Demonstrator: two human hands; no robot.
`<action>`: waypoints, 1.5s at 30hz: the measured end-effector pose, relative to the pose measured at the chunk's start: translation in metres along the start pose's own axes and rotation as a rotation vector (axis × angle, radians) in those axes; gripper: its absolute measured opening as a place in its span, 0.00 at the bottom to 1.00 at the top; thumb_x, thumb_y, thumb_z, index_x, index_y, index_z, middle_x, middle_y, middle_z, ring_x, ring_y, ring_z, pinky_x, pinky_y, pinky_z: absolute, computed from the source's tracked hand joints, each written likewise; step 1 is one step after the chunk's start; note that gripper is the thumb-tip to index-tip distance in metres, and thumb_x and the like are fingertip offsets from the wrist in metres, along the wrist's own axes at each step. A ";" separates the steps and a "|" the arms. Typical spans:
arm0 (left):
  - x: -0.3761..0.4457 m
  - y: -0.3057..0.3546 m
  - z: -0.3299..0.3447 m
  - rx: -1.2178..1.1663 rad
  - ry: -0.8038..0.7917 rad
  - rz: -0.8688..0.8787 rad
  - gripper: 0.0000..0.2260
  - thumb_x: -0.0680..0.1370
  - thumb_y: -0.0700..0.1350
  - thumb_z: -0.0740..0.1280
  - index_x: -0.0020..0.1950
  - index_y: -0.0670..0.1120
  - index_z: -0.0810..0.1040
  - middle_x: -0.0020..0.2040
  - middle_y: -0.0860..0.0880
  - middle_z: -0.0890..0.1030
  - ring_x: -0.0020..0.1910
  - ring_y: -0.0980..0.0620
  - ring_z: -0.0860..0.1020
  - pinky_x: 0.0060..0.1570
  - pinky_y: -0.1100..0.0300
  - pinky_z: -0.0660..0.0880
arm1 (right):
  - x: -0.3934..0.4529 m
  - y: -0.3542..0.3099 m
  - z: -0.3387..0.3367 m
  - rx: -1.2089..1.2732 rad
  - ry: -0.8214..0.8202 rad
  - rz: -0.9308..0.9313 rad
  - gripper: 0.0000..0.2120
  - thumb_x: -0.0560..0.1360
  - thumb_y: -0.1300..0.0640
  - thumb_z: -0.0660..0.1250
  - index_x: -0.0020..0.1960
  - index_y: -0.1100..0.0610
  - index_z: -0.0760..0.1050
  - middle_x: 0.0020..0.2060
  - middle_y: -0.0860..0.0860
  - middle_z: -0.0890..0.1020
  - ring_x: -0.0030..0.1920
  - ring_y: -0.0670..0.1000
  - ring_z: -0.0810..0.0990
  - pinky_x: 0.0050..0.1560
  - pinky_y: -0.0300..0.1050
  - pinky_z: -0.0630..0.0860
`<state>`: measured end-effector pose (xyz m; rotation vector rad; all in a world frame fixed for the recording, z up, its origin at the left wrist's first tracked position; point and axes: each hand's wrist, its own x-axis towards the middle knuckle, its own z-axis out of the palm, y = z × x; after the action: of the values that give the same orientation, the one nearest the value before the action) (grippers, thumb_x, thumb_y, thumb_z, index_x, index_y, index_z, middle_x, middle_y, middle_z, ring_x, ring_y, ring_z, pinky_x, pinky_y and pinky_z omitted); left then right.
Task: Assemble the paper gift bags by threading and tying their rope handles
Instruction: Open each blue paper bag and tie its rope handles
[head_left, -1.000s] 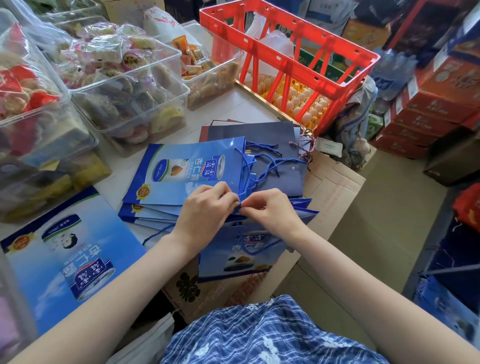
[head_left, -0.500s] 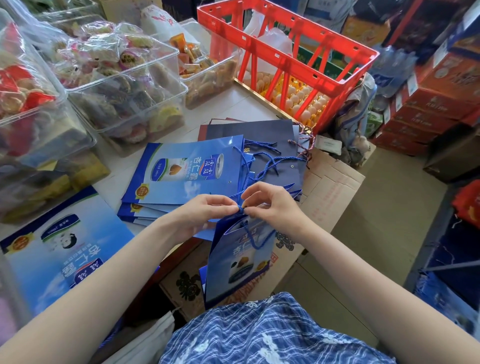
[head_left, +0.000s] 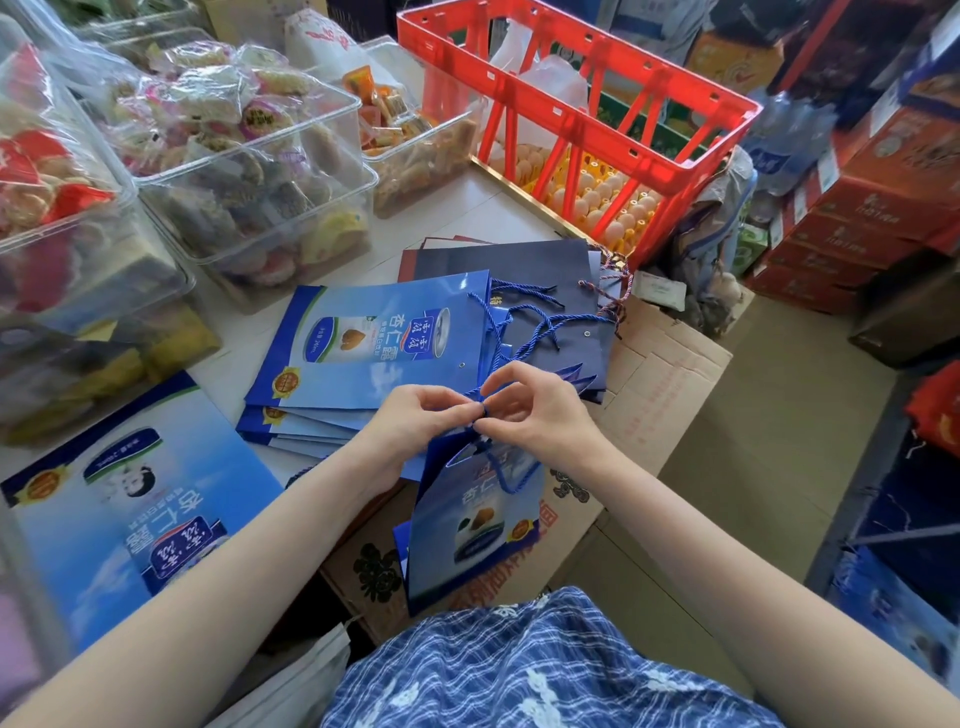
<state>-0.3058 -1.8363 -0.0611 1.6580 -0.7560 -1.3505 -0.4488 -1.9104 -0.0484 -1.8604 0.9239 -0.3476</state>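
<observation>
A small blue paper gift bag hangs upright in front of me, off the table's edge. My left hand and my right hand meet at its top rim, fingertips pinched on the end of its blue rope handle; a loop of that rope droops over the bag's front. Behind my hands lies a stack of flat blue gift bags with several loose blue ropes trailing from their tops. A larger flat blue bag lies at the left.
Clear plastic tubs of wrapped snacks line the table's back left. A red crate holding eggs stands at the back. Dark blue flat bags lie under the stack. A cardboard box sits beside the table, red cartons at right.
The small bag has swung from lying tilted on the pile to hanging upright. Both hands have risen slightly and stay pinched together on the rope at its rim.
</observation>
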 end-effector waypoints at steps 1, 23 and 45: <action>0.000 -0.001 0.000 -0.046 0.017 -0.026 0.05 0.75 0.46 0.69 0.45 0.44 0.81 0.43 0.47 0.83 0.45 0.53 0.79 0.47 0.60 0.73 | 0.000 0.001 0.001 0.008 0.015 -0.014 0.12 0.69 0.62 0.74 0.49 0.54 0.74 0.43 0.53 0.84 0.42 0.48 0.84 0.48 0.43 0.81; 0.002 0.007 -0.002 0.160 0.211 -0.069 0.04 0.82 0.41 0.52 0.52 0.43 0.65 0.40 0.45 0.77 0.34 0.51 0.76 0.25 0.67 0.72 | -0.014 0.018 -0.008 -0.281 -0.056 -0.165 0.24 0.70 0.53 0.73 0.63 0.54 0.69 0.55 0.44 0.72 0.38 0.44 0.79 0.40 0.31 0.73; 0.001 -0.001 0.007 0.016 -0.329 -0.334 0.06 0.79 0.44 0.65 0.46 0.43 0.72 0.40 0.47 0.76 0.28 0.55 0.76 0.30 0.64 0.76 | -0.024 0.044 0.003 0.641 0.087 0.503 0.05 0.78 0.59 0.64 0.45 0.59 0.76 0.35 0.51 0.74 0.29 0.45 0.70 0.32 0.35 0.71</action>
<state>-0.3130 -1.8381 -0.0624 1.6449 -0.6942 -1.8902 -0.4824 -1.9001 -0.0840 -0.9986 1.1390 -0.3585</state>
